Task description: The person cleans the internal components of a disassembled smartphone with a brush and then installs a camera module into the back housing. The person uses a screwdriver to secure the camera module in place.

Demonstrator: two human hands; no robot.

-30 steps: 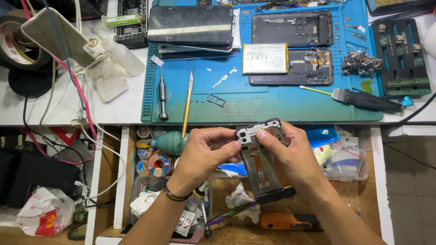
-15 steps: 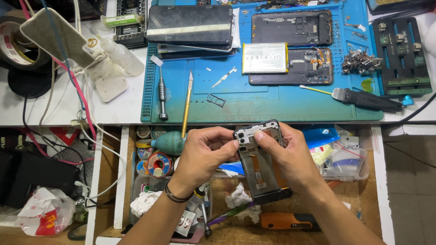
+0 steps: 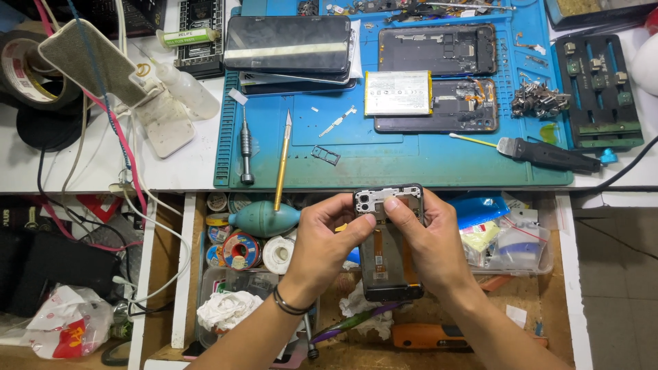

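Both hands grip an opened phone frame (image 3: 388,243), a dark rectangular shell with bare metal plates and an orange flex strip, above the cluttered wooden drawer (image 3: 541,312). The left hand (image 3: 322,241) pinches its upper left corner; the right hand (image 3: 428,240) clamps the right edge, thumb on top.

A white desk (image 3: 171,175) carries a blue mat (image 3: 384,164) at twelve o'clock and tape rolls (image 3: 27,75) at ten.
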